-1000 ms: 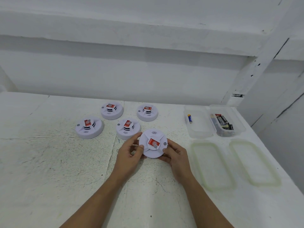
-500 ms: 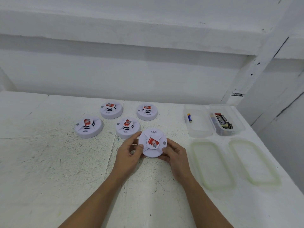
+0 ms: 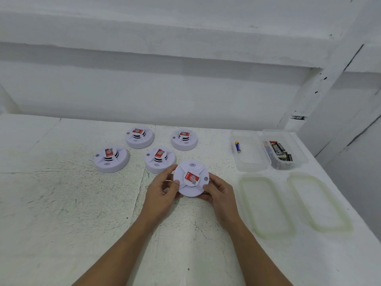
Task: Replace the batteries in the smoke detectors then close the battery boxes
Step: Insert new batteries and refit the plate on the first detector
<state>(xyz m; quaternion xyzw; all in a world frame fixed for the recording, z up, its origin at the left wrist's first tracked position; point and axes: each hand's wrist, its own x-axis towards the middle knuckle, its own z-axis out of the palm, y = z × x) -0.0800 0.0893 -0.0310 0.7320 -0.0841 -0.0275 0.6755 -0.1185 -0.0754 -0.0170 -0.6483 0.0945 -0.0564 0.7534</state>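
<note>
Held smoke detector (image 3: 191, 180): off-white disc, red label on its raised centre, tilted toward the camera, near the middle of the desk (image 3: 61, 203).

Left hand (image 3: 162, 188): grip clamped on the detector's left rim, thumb on top. Right hand (image 3: 218, 190): grip clamped on its right and near rim, fingers curled under.

Four more detectors (image 3: 160, 159) sit face up behind and left of the held one, the nearest just beside it. To its right: a clear box (image 3: 249, 168) with one blue battery (image 3: 238, 146), a second box (image 3: 303, 159) with dark batteries (image 3: 280, 151), and two lids (image 3: 266, 205) lying nearer.

Judged step: opening this unit, early in the task. The battery box is not visible and is likely underneath. The next move calls for turning the disc over while keeping a two-handed hold.
</note>
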